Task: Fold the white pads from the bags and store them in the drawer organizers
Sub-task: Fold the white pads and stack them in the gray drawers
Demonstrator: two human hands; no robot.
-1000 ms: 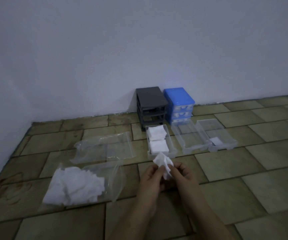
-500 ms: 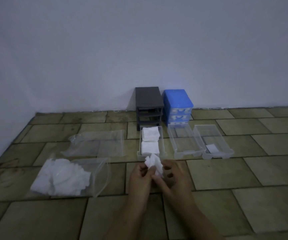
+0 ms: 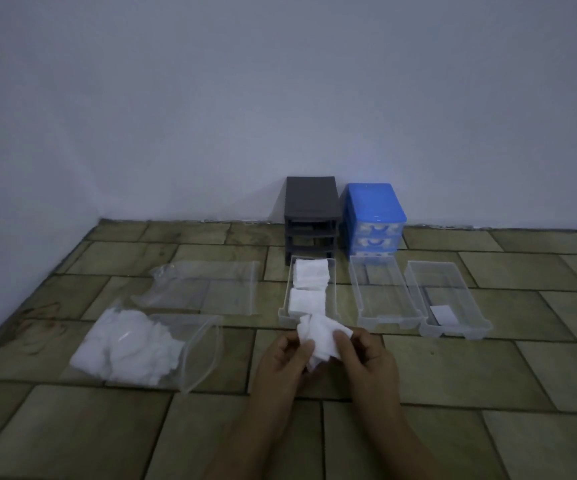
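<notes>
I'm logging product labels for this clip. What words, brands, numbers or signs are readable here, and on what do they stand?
No text can be read in this picture.
White slip in the rightmost clear drawer: any print on it is too small and blurred to tell.
Blue drawer organizer, dark grey drawer organizer, clear bags: no lettering shows.

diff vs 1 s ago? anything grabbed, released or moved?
Nothing grabbed or released. Both hands, left hand and right hand, keep pinching the crumpled white pad, which now looks more spread between the fingers; the camera view shifted. Unchanged: clear plastic drawer with two folded pads, two other clear drawers, bag of white pads, empty bag, grey and blue organizers.
</notes>
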